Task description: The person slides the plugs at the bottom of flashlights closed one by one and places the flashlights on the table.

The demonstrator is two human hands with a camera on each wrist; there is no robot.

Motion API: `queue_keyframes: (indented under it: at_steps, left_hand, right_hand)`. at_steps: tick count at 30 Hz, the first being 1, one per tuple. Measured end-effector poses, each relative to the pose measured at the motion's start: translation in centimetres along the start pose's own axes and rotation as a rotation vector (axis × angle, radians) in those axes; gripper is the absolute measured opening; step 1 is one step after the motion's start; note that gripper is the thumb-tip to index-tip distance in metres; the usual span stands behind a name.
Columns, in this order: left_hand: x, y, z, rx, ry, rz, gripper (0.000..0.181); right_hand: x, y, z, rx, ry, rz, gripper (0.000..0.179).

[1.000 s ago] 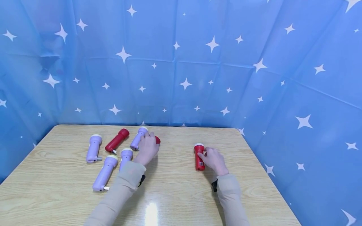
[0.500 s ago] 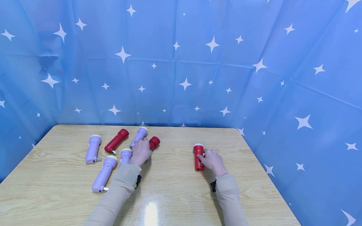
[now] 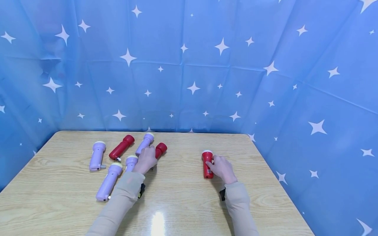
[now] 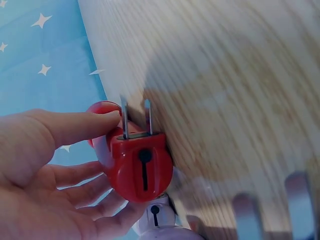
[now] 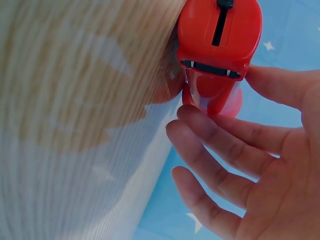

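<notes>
My left hand point(image 3: 146, 160) is at the tail end of a red flashlight point(image 3: 160, 150) lying slantwise on the table. In the left wrist view my thumb lies by the two metal plug prongs point(image 4: 136, 118) that stand out of this flashlight's body point(image 4: 142, 172), and my fingers curl along its other side. Farther right, my right hand point(image 3: 223, 168) holds a second red flashlight point(image 3: 207, 164) between thumb and fingers; its white-rimmed head points away from me. The right wrist view has its prongs folded flat in their slot point(image 5: 210, 69), below a black slider point(image 5: 220, 22).
Purple flashlights lie around my left hand: one behind it point(image 3: 144, 144), one partly hidden by it point(image 3: 131, 162), one nearer me point(image 3: 109, 182) and one at far left point(image 3: 97, 155). Another red flashlight point(image 3: 121, 147) lies among them. A starry blue curtain point(image 3: 189, 72) backs the wooden table point(image 3: 183, 196).
My left hand has shifted toward me and slightly left along the red flashlight, uncovering its head. The right hand stays in place on its flashlight.
</notes>
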State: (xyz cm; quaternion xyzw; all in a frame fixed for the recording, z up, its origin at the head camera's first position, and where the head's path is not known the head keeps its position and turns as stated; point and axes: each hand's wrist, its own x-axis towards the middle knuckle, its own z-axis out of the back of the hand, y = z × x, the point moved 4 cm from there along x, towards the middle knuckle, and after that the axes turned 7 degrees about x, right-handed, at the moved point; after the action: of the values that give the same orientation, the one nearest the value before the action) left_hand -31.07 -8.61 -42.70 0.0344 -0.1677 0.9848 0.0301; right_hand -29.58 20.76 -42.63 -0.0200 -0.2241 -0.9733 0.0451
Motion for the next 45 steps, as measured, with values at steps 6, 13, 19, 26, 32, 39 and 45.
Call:
queue_keyframes:
  at_steps: [6, 13, 19, 26, 32, 39, 45]
  left_hand:
    - [0.2, 0.3, -0.2, -0.041, -0.006, 0.006, 0.028]
    - [0.3, 0.5, -0.5, -0.075, -0.001, 0.017, 0.018]
    - [0.2, 0.5, -0.4, -0.097, 0.011, 0.03, 0.015]
    - [0.1, 0.5, -0.3, -0.127, -0.003, 0.045, 0.018]
    - [-0.1, 0.4, -0.1, -0.152, -0.046, 0.042, 0.023]
    - [-0.4, 0.3, 0.5, -0.186, -0.096, 0.051, 0.04]
    - [-0.8, 0.1, 0.8, -0.26, -0.127, 0.073, 0.044]
  right_hand:
    - [0.0, -0.1, -0.1, -0.004, -0.002, -0.009, 0.024]
    - [-0.1, 0.0, 0.0, -0.014, -0.008, -0.008, 0.024]
    - [-0.2, 0.2, 0.2, -0.026, -0.009, -0.013, 0.024]
    - [-0.2, 0.1, 0.3, -0.06, -0.018, -0.018, 0.023]
    - [-0.2, 0.2, 0.3, -0.059, -0.008, -0.045, 0.023]
    - [-0.3, 1.0, 0.5, -0.058, -0.04, -0.01, 0.025]
    - [-0.6, 2.2, 0.9, -0.078, -0.148, 0.103, 0.027]
